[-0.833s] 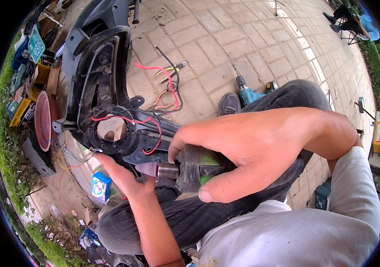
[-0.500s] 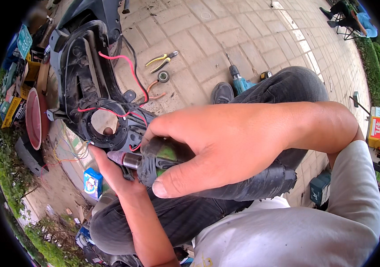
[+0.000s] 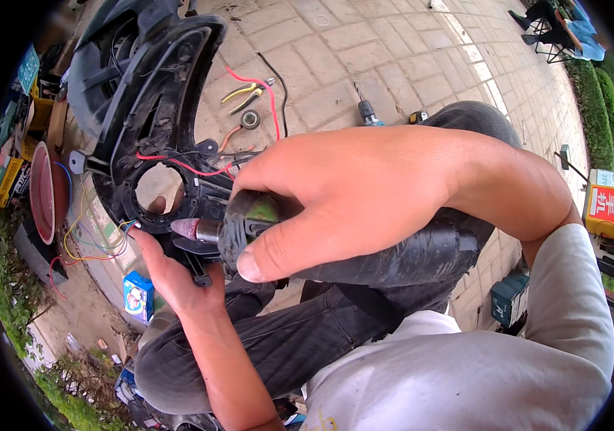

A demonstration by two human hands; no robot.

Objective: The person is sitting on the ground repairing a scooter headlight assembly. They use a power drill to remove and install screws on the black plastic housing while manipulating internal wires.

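My right hand is wrapped round a taped black-and-green die grinder, thumb along its near side. At its tip a pink cone-shaped grinding stone points left, close to the near rim of a round opening in a large black plastic housing. Whether the stone touches the rim I cannot tell. My left hand supports the housing from below near that ring, and a fingertip shows through the opening. Red wire and black wire lie across the housing; thin coloured wires trail beside my left hand.
Yellow-handled pliers and a round metal-rimmed part lie on the paving, with a cordless drill beyond. A blue box, a pink basin and a dark green case stand around. Someone sits far right.
The housing has shifted and tilted, its upper part swinging right, and the red wire's loose end now lies farther right. My right hand and grinder have moved slightly up and left.
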